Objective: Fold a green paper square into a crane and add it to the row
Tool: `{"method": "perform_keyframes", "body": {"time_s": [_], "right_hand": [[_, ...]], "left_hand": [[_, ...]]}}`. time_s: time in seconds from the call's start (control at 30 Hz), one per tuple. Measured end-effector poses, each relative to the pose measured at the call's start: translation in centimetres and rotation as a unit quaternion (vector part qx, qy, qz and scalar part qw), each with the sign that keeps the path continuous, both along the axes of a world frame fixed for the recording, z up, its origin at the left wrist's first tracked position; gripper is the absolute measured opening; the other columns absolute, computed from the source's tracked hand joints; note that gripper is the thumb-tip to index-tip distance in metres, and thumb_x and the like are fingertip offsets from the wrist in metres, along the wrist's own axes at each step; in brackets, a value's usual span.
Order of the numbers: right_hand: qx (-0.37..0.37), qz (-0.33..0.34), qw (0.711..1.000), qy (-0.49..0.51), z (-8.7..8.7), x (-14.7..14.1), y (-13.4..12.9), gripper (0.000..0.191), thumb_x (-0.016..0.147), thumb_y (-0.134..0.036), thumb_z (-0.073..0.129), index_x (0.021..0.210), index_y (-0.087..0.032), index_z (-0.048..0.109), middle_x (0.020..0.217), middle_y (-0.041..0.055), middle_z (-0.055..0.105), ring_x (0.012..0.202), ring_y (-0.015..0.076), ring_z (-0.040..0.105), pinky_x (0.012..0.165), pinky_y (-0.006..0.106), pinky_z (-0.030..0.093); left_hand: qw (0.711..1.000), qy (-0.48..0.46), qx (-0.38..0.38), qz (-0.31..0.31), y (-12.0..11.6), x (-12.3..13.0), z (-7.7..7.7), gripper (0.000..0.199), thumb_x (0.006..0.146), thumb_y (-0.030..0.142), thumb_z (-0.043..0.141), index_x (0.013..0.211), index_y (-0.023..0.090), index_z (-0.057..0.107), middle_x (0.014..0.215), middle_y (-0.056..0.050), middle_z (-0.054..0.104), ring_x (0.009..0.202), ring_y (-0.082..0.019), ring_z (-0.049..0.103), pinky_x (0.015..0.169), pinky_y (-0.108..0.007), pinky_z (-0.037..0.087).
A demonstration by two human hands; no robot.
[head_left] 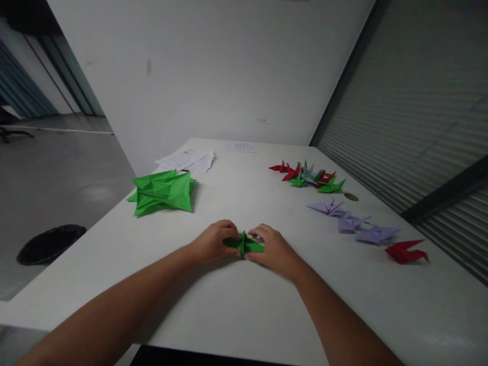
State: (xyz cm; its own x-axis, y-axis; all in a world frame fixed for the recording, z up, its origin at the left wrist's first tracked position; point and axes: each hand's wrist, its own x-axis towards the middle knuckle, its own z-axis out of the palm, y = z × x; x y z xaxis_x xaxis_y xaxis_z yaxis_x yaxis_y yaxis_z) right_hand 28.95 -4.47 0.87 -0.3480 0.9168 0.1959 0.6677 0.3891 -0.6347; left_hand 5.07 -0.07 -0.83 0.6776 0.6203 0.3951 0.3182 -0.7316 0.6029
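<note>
Two hands, left hand (213, 241) and right hand (272, 249), pinch a pointy green paper crane (243, 244) on the smooth white table (236, 300).

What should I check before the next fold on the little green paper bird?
1. Both hands on the piece: left hand and right hand each pinch a side of the green paper bird. Ok.
2. Piece flat on the table: it seems to rest there. Ok.
3. Creases lined up: hidden by fingers and too small. Cannot tell.
4. Room to work: the green folded stack and purple birds lie apart from the hands. Ok.
5. Finished red bird out of the way: it sits far right. Ok.
</note>
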Motion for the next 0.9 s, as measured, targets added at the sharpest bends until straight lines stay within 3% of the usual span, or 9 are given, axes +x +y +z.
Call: {"method": "perform_keyframes", "body": {"time_s": [0.13, 0.37, 0.63, 0.9], "right_hand": [[-0.004, 0.01, 1.0, -0.002, -0.09, -0.11, 0.16, 0.036, 0.066, -0.01, 0.086, 0.1, -0.016, 0.076, 0.096, 0.0056, 0.069, 0.087, 0.0196, 0.065, 0.078, 0.029, 0.049], [-0.023, 0.019, 0.999, -0.011, -0.57, -0.25, 0.17, 0.025, 0.069, -0.008, 0.082, 0.091, -0.016, 0.075, 0.09, 0.0029, 0.066, 0.073, 0.0146, 0.058, 0.066, 0.026, 0.043], [-0.039, 0.02, 0.999, 0.0, -0.43, -0.23, 0.07, 0.022, 0.071, -0.008, 0.079, 0.091, -0.017, 0.074, 0.09, 0.002, 0.064, 0.072, 0.0135, 0.057, 0.065, 0.025, 0.042], [-0.04, 0.01, 0.999, -0.003, -0.06, -0.23, -0.09, 0.024, 0.071, -0.008, 0.08, 0.092, -0.018, 0.073, 0.09, 0.002, 0.063, 0.073, 0.0141, 0.057, 0.066, 0.026, 0.043]], "left_hand": [[0.999, 0.015, -0.021, -0.021, -0.12, 0.07, -0.21, 0.026, 0.083, 0.036, 0.084, 0.097, 0.017, 0.076, 0.1, -0.008, 0.07, 0.089, -0.019, 0.067, 0.081, -0.028, 0.053], [0.999, 0.019, -0.03, 0.008, -0.08, 0.24, -0.6, 0.031, 0.08, 0.036, 0.085, 0.101, 0.016, 0.073, 0.096, -0.007, 0.069, 0.082, -0.017, 0.065, 0.073, -0.026, 0.051], [0.99, 0.045, -0.125, 0.056, -0.68, 0.73, -0.4, 0.05, 0.071, 0.024, 0.091, 0.115, 0.018, 0.066, 0.089, -0.001, 0.071, 0.075, -0.016, 0.066, 0.071, -0.026, 0.05], [0.992, 0.074, -0.069, 0.077, -0.72, 0.56, -0.01, 0.048, 0.073, 0.027, 0.086, 0.116, 0.02, 0.067, 0.092, -0.002, 0.073, 0.079, -0.018, 0.066, 0.071, -0.027, 0.049]]}}
